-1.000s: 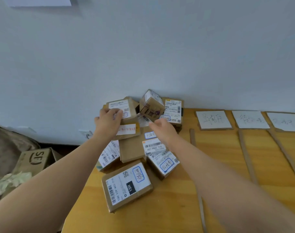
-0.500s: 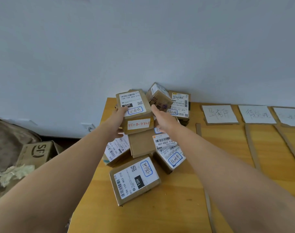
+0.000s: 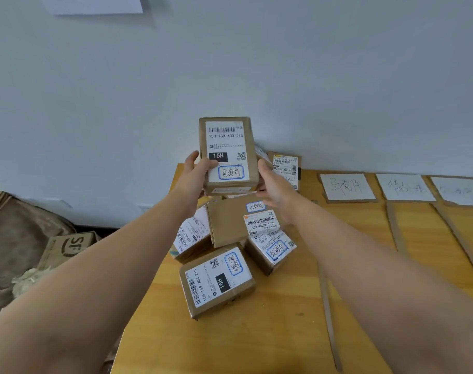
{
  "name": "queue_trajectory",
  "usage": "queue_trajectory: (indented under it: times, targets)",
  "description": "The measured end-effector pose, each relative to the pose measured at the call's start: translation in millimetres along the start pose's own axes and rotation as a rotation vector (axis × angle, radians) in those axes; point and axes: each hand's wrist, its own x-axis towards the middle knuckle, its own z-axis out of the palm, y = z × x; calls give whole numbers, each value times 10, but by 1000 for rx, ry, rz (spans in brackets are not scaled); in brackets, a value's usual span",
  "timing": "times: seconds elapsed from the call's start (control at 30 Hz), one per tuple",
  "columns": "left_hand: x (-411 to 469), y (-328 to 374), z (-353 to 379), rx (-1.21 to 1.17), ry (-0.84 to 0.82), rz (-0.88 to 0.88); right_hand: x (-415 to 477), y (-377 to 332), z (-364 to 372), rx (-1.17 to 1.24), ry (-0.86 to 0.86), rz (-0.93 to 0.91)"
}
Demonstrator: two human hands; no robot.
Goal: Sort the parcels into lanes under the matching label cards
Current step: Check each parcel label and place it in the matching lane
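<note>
A brown parcel (image 3: pixel 227 141) with a white 15H shipping label and a blue-framed handwritten sticker is held up above the pile, label facing me. My left hand (image 3: pixel 196 175) grips its left edge, thumb on the label. My right hand (image 3: pixel 273 188) holds its right side from below. Under it lies the pile of parcels (image 3: pixel 230 225); another 15H parcel (image 3: pixel 216 280) lies nearest me. White label cards (image 3: pixel 347 187) (image 3: pixel 404 187) (image 3: pixel 459 190) line the back of the wooden table (image 3: pixel 284 333), with cardboard strips (image 3: pixel 394 225) marking lanes.
The wall rises right behind the pile. The table's left edge runs just left of the parcels. On the floor at left stand an SF carton (image 3: pixel 68 245) and crumpled paper (image 3: pixel 30 279). A long cardboard strip (image 3: pixel 327 314) lies right of the pile.
Both hands have lifted the 15H parcel off the top of the pile and tilted it upright with its label towards me. The camera has tilted slightly.
</note>
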Motion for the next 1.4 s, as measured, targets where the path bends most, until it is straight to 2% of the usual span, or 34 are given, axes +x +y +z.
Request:
queue_trajectory:
  times: [0.17, 0.43, 0.8, 1.13, 1.4]
  targets:
    - [-123, 67, 183, 35, -58, 48, -183, -15, -229, 66, 44, -44]
    - [-353, 156, 803, 67, -210, 101, -580, 145, -828, 161, 238, -97]
    - [-1005, 51, 2340, 131, -387, 139, -1513, 758, -2154, 163, 452, -93]
    - [-2033, -559, 4147, 102, -488, 124, -2560, 1777, -3723, 203, 496, -103]
    - [-2268, -776, 4898, 207, -487, 72, -2823, 2201, -4440, 255, 450, -50]
